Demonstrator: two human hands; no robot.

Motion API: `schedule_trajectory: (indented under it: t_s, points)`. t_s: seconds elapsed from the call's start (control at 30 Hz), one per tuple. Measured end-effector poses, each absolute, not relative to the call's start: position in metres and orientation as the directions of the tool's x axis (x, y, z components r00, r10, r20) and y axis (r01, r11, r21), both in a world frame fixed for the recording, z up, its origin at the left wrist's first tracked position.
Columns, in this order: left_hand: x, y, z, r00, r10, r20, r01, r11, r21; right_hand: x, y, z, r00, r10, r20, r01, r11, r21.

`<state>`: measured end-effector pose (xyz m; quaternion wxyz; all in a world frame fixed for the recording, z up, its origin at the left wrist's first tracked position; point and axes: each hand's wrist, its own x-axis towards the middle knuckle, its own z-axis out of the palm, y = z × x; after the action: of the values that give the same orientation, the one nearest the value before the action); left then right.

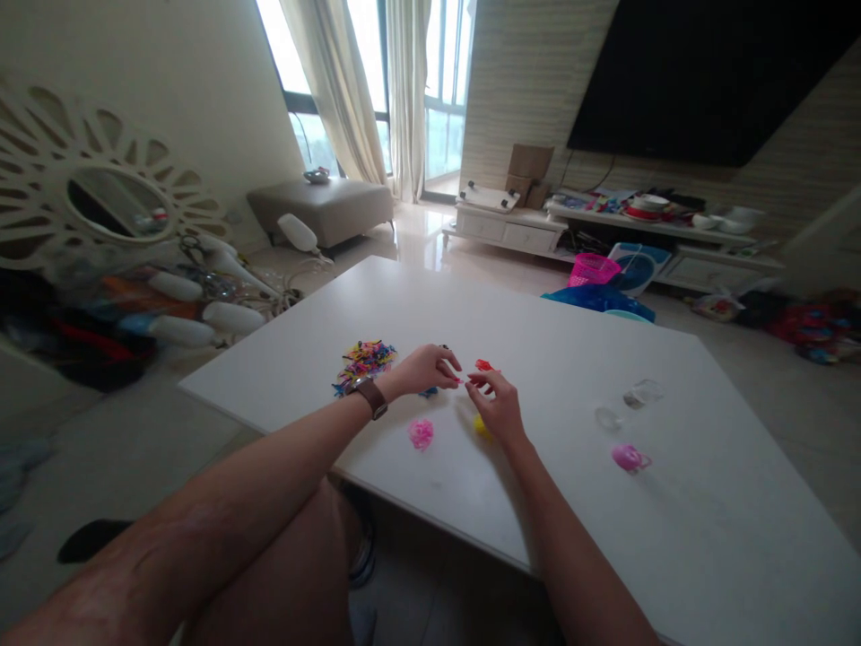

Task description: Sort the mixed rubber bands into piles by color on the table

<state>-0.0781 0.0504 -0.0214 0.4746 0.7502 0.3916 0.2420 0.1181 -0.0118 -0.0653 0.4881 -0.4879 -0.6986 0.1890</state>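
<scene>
White table (558,359) is biggest; beyond it, pink basket (595,267), contents hidden from this angle. L hand (437,363), w/ watch on wrist, is pinched narrow; R hand (492,399) has fingers bent, can't tell if it grips anything. Multicol. pile (369,361) lies by L wrist; clear container (643,393) on R side, contents unclear. Pink bundle (421,435) nr table edge. Tiny pink piece (457,381) sits in L fingertips, just beside R's.

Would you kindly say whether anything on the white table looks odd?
The clear container at the right of the table seems to lie on its side rather than upright, with a clear round piece, perhaps its lid, beside it. Nothing else stands out.
</scene>
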Motion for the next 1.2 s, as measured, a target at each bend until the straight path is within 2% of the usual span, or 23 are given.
schedule_trajectory:
  t_s: [0.33,0.8,0.9,1.0,1.1,1.2]
  points:
    - [-0.08,0.044,-0.016,0.632,0.775,0.003,0.357,-0.294,0.887,0.113,-0.014,-0.065,-0.181,0.846,0.501,0.457,0.523,-0.719]
    - [-0.067,0.043,-0.016,0.657,0.754,-0.028,0.433,-0.346,0.832,0.114,-0.015,-0.063,-0.112,0.855,0.506,0.485,0.492,-0.723]
    - [-0.066,0.044,-0.018,0.67,0.741,-0.044,0.421,-0.331,0.844,0.117,-0.012,-0.064,-0.012,0.873,0.487,0.48,0.433,-0.763]
    - [-0.067,0.046,-0.023,0.674,0.735,-0.07,0.415,-0.299,0.86,0.133,-0.005,-0.069,0.168,0.872,0.46,0.531,0.313,-0.787]
    - [-0.068,0.048,-0.026,0.662,0.744,-0.088,0.415,-0.266,0.87,0.157,0.004,-0.079,0.263,0.851,0.454,0.653,0.189,-0.734]
    - [-0.07,0.048,-0.025,0.658,0.745,-0.108,0.407,-0.231,0.884,0.176,0.011,-0.089,0.279,0.854,0.439,0.738,0.101,-0.667]
